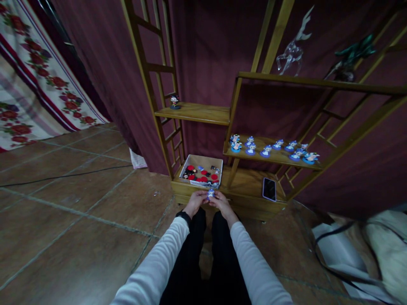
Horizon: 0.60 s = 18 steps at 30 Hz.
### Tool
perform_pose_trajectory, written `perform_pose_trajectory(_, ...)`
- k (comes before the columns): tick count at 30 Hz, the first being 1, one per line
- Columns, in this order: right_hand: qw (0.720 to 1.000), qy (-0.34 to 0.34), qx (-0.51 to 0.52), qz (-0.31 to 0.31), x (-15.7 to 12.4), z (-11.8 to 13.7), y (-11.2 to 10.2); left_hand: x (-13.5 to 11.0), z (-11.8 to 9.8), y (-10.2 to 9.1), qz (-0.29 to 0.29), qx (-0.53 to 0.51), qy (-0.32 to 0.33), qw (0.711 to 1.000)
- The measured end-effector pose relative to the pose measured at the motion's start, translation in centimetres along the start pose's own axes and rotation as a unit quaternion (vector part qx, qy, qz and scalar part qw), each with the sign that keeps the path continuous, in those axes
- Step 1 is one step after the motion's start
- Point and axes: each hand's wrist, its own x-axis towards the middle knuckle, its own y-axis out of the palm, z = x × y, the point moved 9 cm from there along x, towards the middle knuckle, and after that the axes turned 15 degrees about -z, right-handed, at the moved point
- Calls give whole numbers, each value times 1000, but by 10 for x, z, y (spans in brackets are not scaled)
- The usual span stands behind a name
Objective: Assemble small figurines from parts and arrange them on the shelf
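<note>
My left hand point(197, 201) and my right hand point(221, 202) meet in front of me, fingers pinched together on a small blue and white figurine point(210, 193). They hover just before a cardboard box point(194, 163) that holds several red, black and blue pieces. The box rests on the bottom board of a wooden shelf unit point(244, 180). On the shelf above stand several blue-based figurines point(266, 151) in a row. A single red and black figurine point(174, 101) stands on a higher left shelf.
A phone point(269, 188) lies on the bottom board at the right. A glass deer point(292, 50) and a dark green ornament point(351, 55) stand on top. Bags and a strap point(356, 250) lie on the tiled floor at right. A floral cloth point(34, 80) hangs at left.
</note>
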Motion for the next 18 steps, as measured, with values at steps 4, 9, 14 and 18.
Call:
perform_pose_trajectory(4, 999, -6, -12, -29, 4, -3, -3, -1, 1, 1, 7, 0, -3, 1000)
perform_pose_trajectory(9, 998, -22, -13, -58, 5, 0, -4, -3, 1, 2, 2, 5, -6, 1000)
perform_pose_trajectory(14, 999, -19, -13, -47, 5, 1, -4, -6, -2, 6, 24, 7, -15, 1000)
perform_pose_trajectory(18, 1000, -14, -4, -12, 3, 1, -1, -7, -5, 6, 33, 8, -13, 999)
